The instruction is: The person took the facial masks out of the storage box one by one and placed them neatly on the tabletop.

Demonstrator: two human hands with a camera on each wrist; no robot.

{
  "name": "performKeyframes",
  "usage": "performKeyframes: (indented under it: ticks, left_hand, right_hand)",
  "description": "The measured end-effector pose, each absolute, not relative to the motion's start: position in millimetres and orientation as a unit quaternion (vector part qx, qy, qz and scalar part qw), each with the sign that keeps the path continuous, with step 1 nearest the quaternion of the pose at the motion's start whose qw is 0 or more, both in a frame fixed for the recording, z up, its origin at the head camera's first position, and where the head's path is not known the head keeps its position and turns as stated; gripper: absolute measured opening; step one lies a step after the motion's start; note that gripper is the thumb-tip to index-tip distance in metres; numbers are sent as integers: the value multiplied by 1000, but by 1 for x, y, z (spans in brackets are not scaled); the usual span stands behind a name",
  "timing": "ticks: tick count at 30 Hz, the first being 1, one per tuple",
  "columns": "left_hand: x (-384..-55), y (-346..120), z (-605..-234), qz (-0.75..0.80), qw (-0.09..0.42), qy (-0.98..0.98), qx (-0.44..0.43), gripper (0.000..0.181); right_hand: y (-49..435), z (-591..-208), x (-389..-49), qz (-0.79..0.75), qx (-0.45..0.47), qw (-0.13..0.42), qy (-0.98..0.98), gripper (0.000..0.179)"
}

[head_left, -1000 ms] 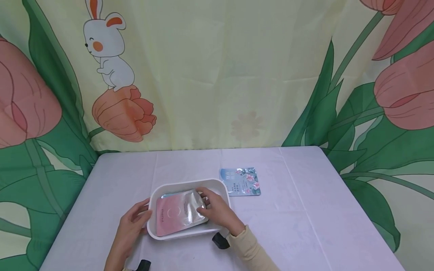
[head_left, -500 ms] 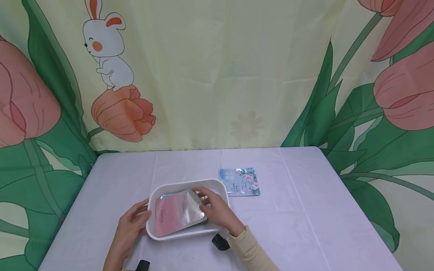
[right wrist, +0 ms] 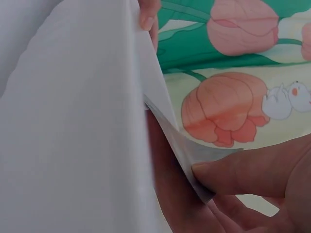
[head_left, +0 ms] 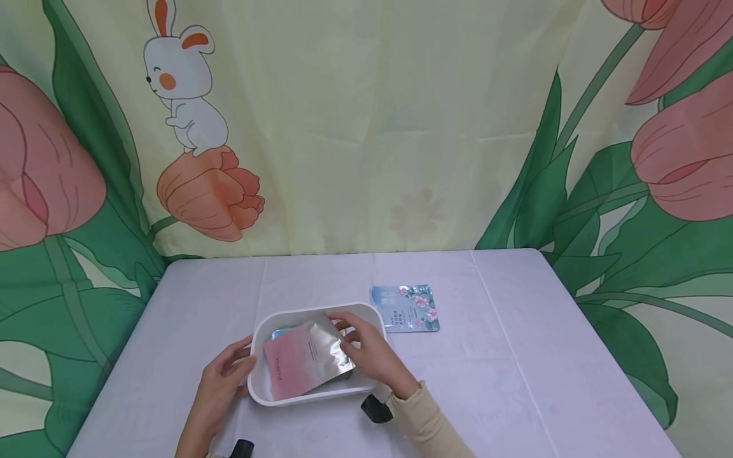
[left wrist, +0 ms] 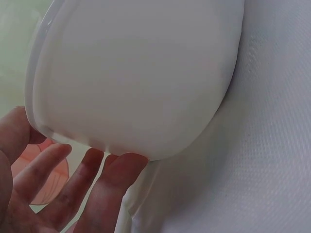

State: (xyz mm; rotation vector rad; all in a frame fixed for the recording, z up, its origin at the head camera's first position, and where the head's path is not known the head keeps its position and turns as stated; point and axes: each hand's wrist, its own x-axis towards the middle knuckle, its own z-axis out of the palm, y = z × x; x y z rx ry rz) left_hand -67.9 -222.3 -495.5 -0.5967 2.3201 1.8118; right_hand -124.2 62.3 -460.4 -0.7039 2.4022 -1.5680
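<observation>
A white tray stands on the table with a pink-and-silver sheet mask packet lying slanted in it. My right hand reaches over the tray's right end and pinches the packet's silver edge; the right wrist view shows the thumb on one face of the packet and a finger behind. At the tray's left end, my left hand holds the rim, its fingertips against the outer wall. Beneath the pink packet, a blue edge of something else peeks out.
A blue floral packet lies flat just behind the tray's right end. White cloth covers the table. A printed curtain with tulips and a rabbit hangs behind the table's far edge.
The pink packet has turned slightly within the tray, its pink end shifting a little to the right. My right hand keeps its pinch on the silver edge; the left hand has stayed put.
</observation>
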Motion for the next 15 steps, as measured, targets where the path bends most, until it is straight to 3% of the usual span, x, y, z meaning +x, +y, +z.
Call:
performKeyframes:
  ticks: [15]
  left_hand:
    - [-67,-222,-495,605,67,770,-192,53]
  right_hand:
    - [68,-443,-122,-555,-225,118,792,52]
